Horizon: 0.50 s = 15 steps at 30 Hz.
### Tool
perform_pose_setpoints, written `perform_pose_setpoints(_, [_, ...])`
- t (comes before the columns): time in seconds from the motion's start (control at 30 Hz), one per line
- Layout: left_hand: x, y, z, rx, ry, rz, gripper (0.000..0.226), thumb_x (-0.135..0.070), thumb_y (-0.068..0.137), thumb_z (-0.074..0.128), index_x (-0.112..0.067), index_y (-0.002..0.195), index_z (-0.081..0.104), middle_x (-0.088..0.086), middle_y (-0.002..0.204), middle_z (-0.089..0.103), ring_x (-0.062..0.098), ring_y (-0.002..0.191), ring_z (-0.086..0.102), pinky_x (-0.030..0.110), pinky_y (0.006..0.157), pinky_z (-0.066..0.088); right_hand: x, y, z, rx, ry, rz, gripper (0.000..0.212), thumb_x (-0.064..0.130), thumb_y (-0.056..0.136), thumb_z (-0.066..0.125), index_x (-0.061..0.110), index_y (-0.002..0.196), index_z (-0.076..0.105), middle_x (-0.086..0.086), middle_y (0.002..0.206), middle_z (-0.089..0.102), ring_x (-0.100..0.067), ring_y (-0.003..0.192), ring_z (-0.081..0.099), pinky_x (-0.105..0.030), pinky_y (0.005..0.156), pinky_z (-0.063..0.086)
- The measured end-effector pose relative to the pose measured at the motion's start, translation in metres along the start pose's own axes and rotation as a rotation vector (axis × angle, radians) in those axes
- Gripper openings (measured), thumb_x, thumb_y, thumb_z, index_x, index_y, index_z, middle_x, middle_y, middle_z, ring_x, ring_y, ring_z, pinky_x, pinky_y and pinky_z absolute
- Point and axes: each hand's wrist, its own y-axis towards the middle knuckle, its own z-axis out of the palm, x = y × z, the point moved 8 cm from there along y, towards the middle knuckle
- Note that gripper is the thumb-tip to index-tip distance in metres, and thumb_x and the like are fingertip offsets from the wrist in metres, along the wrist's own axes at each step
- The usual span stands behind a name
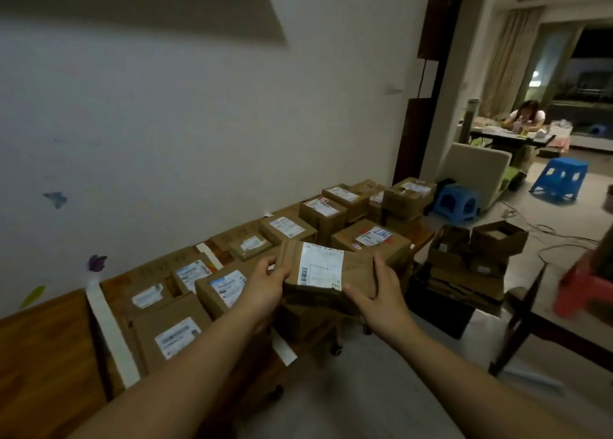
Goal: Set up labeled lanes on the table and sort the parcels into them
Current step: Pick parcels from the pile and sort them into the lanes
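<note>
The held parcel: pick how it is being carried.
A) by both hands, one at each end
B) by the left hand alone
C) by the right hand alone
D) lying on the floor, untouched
A: the left hand grips the left end of the parcel and the right hand grips its right end.

Parcel (326, 272): brown cardboard, matt, creased and wrinkled along its edges. Label (321, 266): white paper, smooth, faint sheen. Boxes (185, 309): same matt brown cardboard, with paper labels. Table (43, 355): reddish-brown wood, smooth, grain visible. Strips (109, 332): white, matt; paper or tape, cannot tell. Wall (199, 123): painted, matt. Stool (560, 173): blue plastic, glossy. Chair (474, 166): pale cloth. Floor (365, 389): pale, smooth.
</note>
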Motion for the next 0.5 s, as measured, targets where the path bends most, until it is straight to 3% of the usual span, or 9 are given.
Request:
perform_pose_setpoints(0.1, [-0.003, 0.027, 0.017, 0.002, 0.064, 0.014, 0.038, -0.035, 0.097, 0.044, -0.023, 0.133, 0.044, -0.007, 0.094, 0.062, 0.009, 0.084, 0.062, 0.023, 0.061, 0.05, -0.014, 0.026, -0.01, 0.0, -0.227, -0.089, 0.097, 0.062, 0.077, 0.063, 0.034, 0.151, 0.006, 0.013, 0.156, 0.004, -0.022, 0.143, 0.012, -0.047, 0.115, 0.025])
perform_pose_setpoints(0.23, [-0.006, 0.078, 0.023, 0.006, 0.182, 0.017, 0.037, -0.038, 0.097, 0.043, -0.02, 0.129, 0.049, -0.003, 0.099, 0.064, 0.017, 0.091, 0.064, 0.043, 0.085, 0.054, -0.019, 0.065, -0.005, 0.081, -0.365, -0.188, 0.095, 0.072, 0.063, 0.056, 0.043, 0.143, 0.016, 0.012, 0.147, 0.014, -0.019, 0.135, 0.021, -0.04, 0.11, 0.031])
perform_pose_setpoints(0.4, [-0.006, 0.148, 0.043, 0.078, 0.308, 0.035, 0.044, -0.038, 0.096, 0.044, -0.021, 0.136, 0.045, 0.005, 0.126, 0.057, 0.019, 0.107, 0.058, 0.042, 0.096, 0.048, -0.031, 0.115, 0.022, 0.341, -0.568, -0.302, 0.084, 0.07, 0.067, 0.056, 0.049, 0.139, 0.017, 0.017, 0.14, 0.018, -0.009, 0.125, 0.027, -0.024, 0.099, 0.033])
perform_pose_setpoints(0.5, [-0.008, 0.182, 0.054, 0.043, 0.29, 0.055, 0.045, -0.044, 0.097, 0.039, -0.029, 0.139, 0.038, 0.005, 0.137, 0.048, 0.021, 0.113, 0.053, 0.036, 0.09, 0.048, -0.039, 0.149, 0.024, 0.353, -0.617, -0.271, 0.082, 0.073, 0.068, 0.05, 0.048, 0.141, 0.02, 0.012, 0.138, 0.025, -0.009, 0.12, 0.032, -0.023, 0.094, 0.035])
